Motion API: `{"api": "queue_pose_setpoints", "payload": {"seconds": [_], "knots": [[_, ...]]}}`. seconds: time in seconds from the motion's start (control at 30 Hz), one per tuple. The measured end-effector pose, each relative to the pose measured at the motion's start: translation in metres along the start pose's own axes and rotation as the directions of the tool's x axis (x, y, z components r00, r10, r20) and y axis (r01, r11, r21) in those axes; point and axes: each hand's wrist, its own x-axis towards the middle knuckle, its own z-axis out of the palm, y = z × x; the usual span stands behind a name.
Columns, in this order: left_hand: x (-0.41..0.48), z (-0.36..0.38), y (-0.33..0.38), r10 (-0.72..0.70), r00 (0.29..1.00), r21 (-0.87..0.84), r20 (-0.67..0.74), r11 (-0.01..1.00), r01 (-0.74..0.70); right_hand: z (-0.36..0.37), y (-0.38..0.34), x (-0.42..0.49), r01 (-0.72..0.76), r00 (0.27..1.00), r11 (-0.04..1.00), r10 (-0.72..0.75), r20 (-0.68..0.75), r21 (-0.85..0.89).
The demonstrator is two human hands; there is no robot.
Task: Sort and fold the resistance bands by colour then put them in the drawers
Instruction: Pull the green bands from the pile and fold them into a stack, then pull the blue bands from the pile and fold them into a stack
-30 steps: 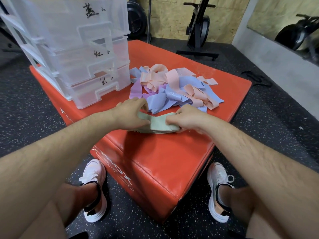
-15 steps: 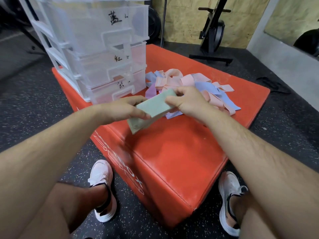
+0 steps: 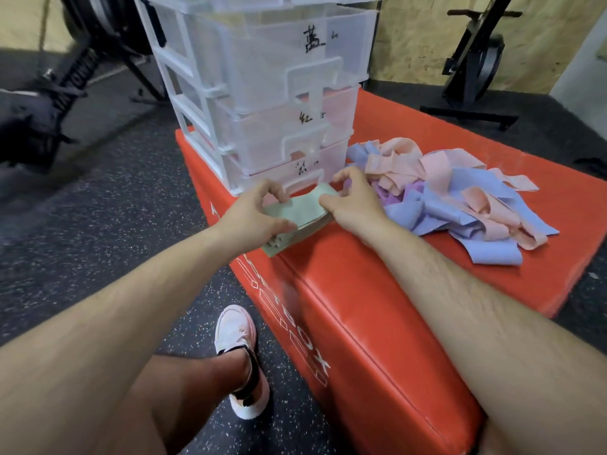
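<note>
Gym: exercise bike (image 3: 476, 60), speckled rubber floor (image 3: 108, 198), plyo box (image 3: 377, 323).

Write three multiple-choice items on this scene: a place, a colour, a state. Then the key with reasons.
1. Where is the loose pile relative to the drawers?
A. inside them
B. right of them, on the box
C. behind them
2. What colour is the folded stack?
A. green
B. black
C. yellow
3. How is the stack held?
A. by one hand
B. by nobody
C. by both hands
Key: 1 B, the pile lies on the box, right of the drawers. 2 A, its top is pale green. 3 C, the left hand and right hand each grip an end.
</note>
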Motion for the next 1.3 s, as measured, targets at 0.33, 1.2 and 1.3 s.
{"api": "queue_pose_setpoints", "payload": {"seconds": [0.33, 1.2, 1.3], "knots": [[0.027, 0.01, -0.022, 0.103, 0.987, 0.163, -0.123, 0.983, -0.082, 0.026, 0.021, 0.029, 0.148, 0.987, 0.979, -0.156, -0.047, -0.143], [0.039, 0.034, 0.009, 0.458, 0.871, 0.78, 0.175, 0.476, -0.407, -0.024, 0.024, -0.026, 0.466, 0.868, 0.576, -0.447, 0.218, -0.672], [0.042, 0.056, 0.027, 0.481, 0.854, 0.741, 0.197, 0.497, -0.451, -0.057, 0.03, -0.035, 0.409, 0.893, 0.574, -0.411, 0.183, -0.709]]}}
